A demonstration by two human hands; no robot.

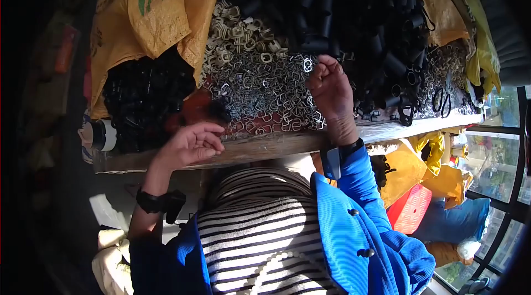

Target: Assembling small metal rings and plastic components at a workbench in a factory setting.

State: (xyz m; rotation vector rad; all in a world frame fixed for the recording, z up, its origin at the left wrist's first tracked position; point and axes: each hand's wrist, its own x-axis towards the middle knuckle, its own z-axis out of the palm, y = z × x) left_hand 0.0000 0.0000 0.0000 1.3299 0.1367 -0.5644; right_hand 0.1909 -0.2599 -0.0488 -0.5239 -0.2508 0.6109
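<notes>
My left hand (194, 144) is over the front edge of a wooden table (271, 144), its fingers loosely bent and apart, with nothing plainly in them. Just beyond its fingertips is a dark patch that I cannot make out. Farther in and to the right, my right hand (333, 89) is closed, fingers curled toward the thumb; whatever they hold, if anything, is hidden. It hovers by the right side of a heap of small shiny metal loops (260, 90). Black tube-shaped pieces (381, 46) lie piled beyond and to the right of that hand.
Beige square buckles (238, 32) lie behind the metal loops. An orange woven sack (155, 13) spills small black parts (146, 87) at the left, near a black-and-white roll (104, 134). More metal pieces (442, 71) sit at the right. Below the table stands a red perforated container (409, 209).
</notes>
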